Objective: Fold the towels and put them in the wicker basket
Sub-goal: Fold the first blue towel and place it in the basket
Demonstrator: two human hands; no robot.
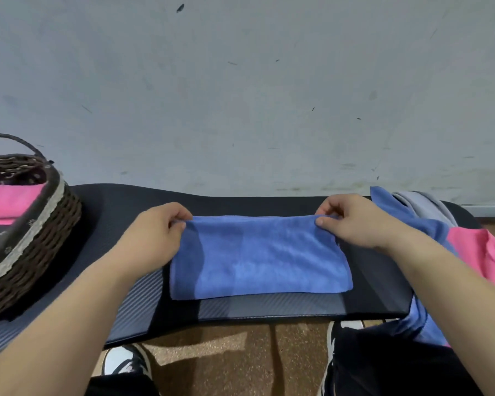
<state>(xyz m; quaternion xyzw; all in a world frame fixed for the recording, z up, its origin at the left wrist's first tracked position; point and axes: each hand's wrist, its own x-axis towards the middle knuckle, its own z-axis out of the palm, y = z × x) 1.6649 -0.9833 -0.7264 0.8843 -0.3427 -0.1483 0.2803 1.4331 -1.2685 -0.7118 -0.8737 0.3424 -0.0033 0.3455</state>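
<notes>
**On the bench [377, 278]: five towels, one wicker basket [40, 247]**

At mid bench lies one folded blue towel [257, 255]. The left hand [157, 232] pinches its far left corner, and the right hand [355, 221] pinches its far right corner. At the left, the wicker basket holds one folded pink towel [9, 201]. A pile at the right shows three more: a second blue towel [395, 212], a grey towel [423, 205] and a loose pink towel [486, 252].

five towels [257, 255], one wicker basket [43, 252], two hands [157, 232]
</notes>
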